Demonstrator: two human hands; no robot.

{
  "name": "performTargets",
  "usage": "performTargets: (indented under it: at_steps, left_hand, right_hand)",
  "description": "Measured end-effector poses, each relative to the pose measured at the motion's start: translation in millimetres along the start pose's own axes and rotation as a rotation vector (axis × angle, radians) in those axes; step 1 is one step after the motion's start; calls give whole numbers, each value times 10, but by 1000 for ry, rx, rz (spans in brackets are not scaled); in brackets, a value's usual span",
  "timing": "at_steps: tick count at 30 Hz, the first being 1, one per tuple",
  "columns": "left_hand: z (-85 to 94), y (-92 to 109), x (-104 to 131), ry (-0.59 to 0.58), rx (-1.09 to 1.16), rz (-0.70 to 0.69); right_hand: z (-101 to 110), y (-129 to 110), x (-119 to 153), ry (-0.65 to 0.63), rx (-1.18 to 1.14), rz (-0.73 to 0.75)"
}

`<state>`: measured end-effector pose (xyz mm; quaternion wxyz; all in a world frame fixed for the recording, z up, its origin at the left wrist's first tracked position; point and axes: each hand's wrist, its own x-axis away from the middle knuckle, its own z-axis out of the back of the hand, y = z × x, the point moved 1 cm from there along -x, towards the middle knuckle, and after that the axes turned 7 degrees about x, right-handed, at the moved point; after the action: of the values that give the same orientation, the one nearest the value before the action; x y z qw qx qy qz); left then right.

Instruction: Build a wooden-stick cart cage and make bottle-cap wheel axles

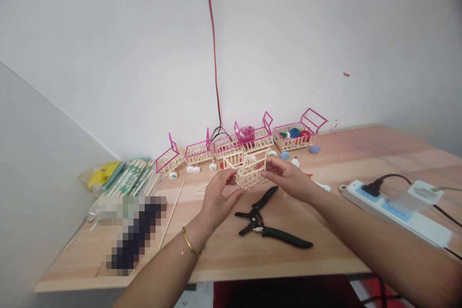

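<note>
Above the table's middle, a small cart of bare wooden sticks (250,176) is held between my two hands. My left hand (220,193) is closed on its left side, fingertips at the sticks and thumb low in front. My right hand (286,175) pinches the right edge between thumb and fingers. Just below lie wire-cutting pliers (255,220) with dark green handles spread apart. Behind my hands is another unpainted stick basket (233,159), partly covered by the held cart.
Several stick carts with magenta rims, such as the rightmost cart (294,137), line the wall. White bottle caps (193,169) lie before them. Bagged sticks (132,175) and a loose stick (172,215) are left. A power strip (400,214) with plugged cables is right.
</note>
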<state>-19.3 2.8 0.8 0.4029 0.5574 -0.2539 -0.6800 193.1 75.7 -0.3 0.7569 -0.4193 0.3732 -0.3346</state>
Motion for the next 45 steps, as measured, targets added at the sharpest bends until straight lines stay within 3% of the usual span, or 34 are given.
performTargets:
  at_steps: [3,6,8,10,12,16,19,22,31,38,45]
  left_hand:
    - [29,32,22,44,-1,11]
    - [101,43,1,194,8,27]
    - [153,27,-43,314,88,68]
    - [174,-7,-93,345,276,175]
    - [144,-42,-119,250,532,357]
    - [-14,-18,-47,-108,922,705]
    - [-108,87,38,-354,1085,787]
    - [-137,187,70,-454,1133,806]
    - [-117,253,29,-360,1075,742]
    - [-87,170,-25,-96,982,667]
    - [-142,81,-34,-4,942,610]
  right_hand:
    - [48,13,-17,8,-56,-9]
    - [82,24,-28,19,-91,12]
    - [93,27,-31,6,-141,2]
    - [95,27,-28,-14,-216,-22]
    - [87,27,-21,-44,-298,-68]
    - [25,35,8,-120,-419,-215]
    - [-41,32,27,-159,-510,-275]
    - [-75,30,27,-167,-545,-307]
    - [-30,139,-27,-14,-352,-278]
    - [30,223,-101,168,-345,-201]
    - [-24,167,-89,68,-245,-229]
